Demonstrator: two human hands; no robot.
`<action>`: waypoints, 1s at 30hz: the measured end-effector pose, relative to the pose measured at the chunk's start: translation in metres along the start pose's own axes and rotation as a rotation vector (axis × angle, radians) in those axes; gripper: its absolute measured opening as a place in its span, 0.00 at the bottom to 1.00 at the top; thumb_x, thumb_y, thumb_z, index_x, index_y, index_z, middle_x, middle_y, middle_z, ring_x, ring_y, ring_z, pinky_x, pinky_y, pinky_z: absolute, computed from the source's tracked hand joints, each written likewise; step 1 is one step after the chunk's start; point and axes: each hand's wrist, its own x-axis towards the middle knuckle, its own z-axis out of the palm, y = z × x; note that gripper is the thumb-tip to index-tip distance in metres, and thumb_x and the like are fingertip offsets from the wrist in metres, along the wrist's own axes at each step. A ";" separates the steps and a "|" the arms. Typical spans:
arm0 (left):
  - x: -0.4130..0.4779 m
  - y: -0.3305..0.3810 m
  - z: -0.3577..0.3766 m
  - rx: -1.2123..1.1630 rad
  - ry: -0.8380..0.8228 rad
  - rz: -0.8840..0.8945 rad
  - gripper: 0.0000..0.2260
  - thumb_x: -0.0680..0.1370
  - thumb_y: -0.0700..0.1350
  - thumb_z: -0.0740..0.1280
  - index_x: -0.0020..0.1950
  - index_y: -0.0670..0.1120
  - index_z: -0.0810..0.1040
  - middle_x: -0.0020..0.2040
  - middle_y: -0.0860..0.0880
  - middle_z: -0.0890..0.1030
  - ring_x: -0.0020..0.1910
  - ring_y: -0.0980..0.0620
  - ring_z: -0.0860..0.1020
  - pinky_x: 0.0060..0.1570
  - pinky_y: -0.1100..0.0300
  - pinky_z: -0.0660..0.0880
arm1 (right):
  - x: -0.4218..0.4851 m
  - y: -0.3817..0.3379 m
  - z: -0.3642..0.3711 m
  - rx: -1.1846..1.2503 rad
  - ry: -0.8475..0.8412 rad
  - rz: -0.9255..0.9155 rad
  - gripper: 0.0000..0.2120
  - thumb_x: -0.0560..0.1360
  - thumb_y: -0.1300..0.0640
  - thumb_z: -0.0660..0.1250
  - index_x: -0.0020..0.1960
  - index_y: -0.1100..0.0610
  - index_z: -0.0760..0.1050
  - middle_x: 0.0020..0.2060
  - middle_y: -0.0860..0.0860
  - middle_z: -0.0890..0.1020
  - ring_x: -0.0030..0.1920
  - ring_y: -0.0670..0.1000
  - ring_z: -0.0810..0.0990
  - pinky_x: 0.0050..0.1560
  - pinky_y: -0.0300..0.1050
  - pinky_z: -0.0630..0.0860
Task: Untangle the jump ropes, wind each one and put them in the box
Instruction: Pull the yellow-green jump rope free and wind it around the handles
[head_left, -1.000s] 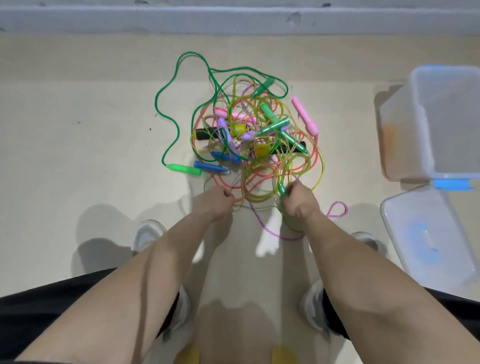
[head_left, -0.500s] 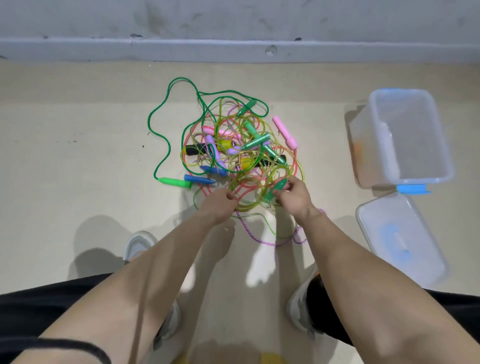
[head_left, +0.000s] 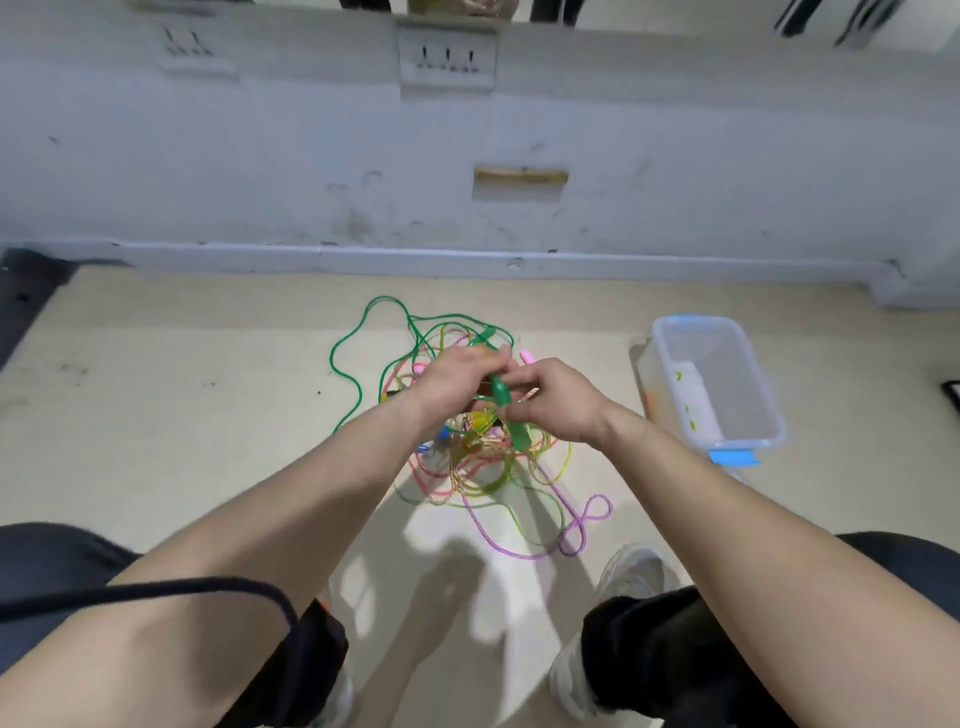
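Observation:
A tangle of jump ropes (head_left: 478, 462) in green, yellow, pink and purple lies on the beige floor in front of me. My right hand (head_left: 553, 402) grips a dark green rope handle (head_left: 503, 399) lifted above the pile. My left hand (head_left: 457, 382) is raised beside it, its fingers curled on the green rope by that handle. A long green rope loop (head_left: 358, 384) trails to the left, and a purple loop (head_left: 592, 514) lies at the near right. The clear plastic box (head_left: 748, 374) with a blue clip stands open to the right. Much of the pile is hidden behind my hands.
A grey wall (head_left: 467, 156) with sockets runs behind the pile. My shoes (head_left: 634, 577) and dark shorts are at the bottom of the view. A black cord (head_left: 208, 590) crosses my left forearm. The box lid is nearly out of sight below the box.
Both hands rose from the near edge of the pile and came together, lifting the green handle and rope. The camera tilted up, showing more wall.

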 end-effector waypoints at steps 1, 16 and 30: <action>-0.006 0.006 -0.002 -0.012 0.008 0.045 0.15 0.84 0.47 0.61 0.41 0.46 0.81 0.33 0.49 0.82 0.30 0.56 0.78 0.33 0.64 0.71 | -0.004 -0.010 -0.003 -0.031 0.005 -0.004 0.02 0.72 0.58 0.76 0.42 0.52 0.85 0.29 0.41 0.80 0.31 0.42 0.75 0.42 0.43 0.71; -0.061 0.070 -0.065 0.245 -0.385 0.257 0.15 0.83 0.51 0.62 0.45 0.43 0.81 0.30 0.50 0.64 0.29 0.54 0.63 0.32 0.63 0.68 | 0.002 -0.020 0.007 -0.040 -0.228 -0.062 0.05 0.79 0.57 0.68 0.45 0.53 0.81 0.51 0.51 0.83 0.53 0.50 0.81 0.58 0.43 0.76; -0.025 0.053 -0.095 0.421 0.279 0.214 0.04 0.79 0.42 0.68 0.48 0.48 0.83 0.40 0.51 0.80 0.30 0.62 0.72 0.31 0.66 0.69 | 0.005 -0.020 -0.037 0.602 0.057 0.096 0.11 0.84 0.62 0.58 0.48 0.62 0.77 0.28 0.51 0.78 0.26 0.50 0.75 0.30 0.41 0.74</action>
